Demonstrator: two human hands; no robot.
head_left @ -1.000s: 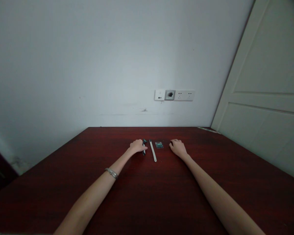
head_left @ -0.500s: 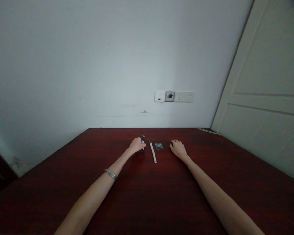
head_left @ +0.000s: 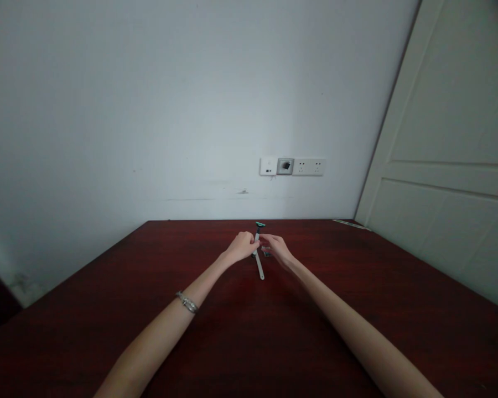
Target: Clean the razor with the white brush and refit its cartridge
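My left hand (head_left: pixel 241 246) is closed round the handle of a razor (head_left: pixel 258 229), held upright so its green-edged head pokes up above my fingers. My right hand (head_left: pixel 276 245) has come in beside it, fingertips pinched at the razor's handle just under the head. Below both hands a white stick-like handle (head_left: pixel 259 267) lies on the dark red table (head_left: pixel 249 326). A small green blade case (head_left: pixel 266 252) peeks out on the table under my right hand, mostly hidden. A metal bracelet (head_left: pixel 187 302) sits on my left wrist.
The table butts against a white wall with a row of sockets (head_left: pixel 292 166). A pale door (head_left: pixel 452 182) stands at the right. A thin pale strip (head_left: pixel 352 224) lies at the table's far right corner.
My left hand lifted the razor off the table and carried it right, over the white stick. My right hand left the table and moved left to meet it, covering the blade case.
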